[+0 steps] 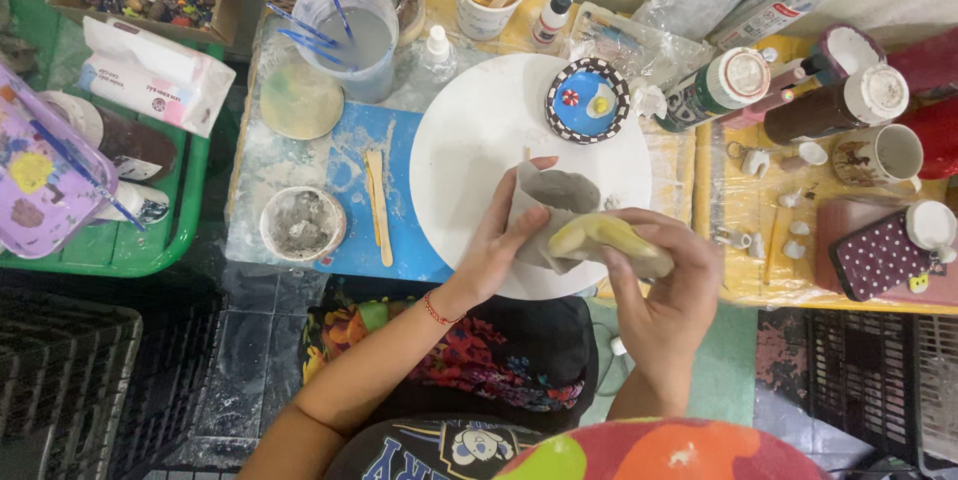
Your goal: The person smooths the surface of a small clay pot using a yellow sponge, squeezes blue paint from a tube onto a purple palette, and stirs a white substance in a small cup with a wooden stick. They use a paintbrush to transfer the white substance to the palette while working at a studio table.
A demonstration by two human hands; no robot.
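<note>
Grey clay cup [555, 213] over the white turntable [469, 151]: your left hand [496, 240] cups it, your right hand [667, 285] pinches a yellow sponge [607, 239] to its wall—smoothing, so press lightly.

A round board [469, 156] is lying at the middle of the surface [743, 211], a small dish [587, 100] sitting on its far edge. A bowl [302, 224] is resting left of it near the front edge, a water cup [351, 36] standing behind.

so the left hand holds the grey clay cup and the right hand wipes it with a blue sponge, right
Not quite: the sponge is yellow, not blue, as the head view shows. The left hand does hold the grey clay cup, and the right hand presses the sponge on it.
</note>
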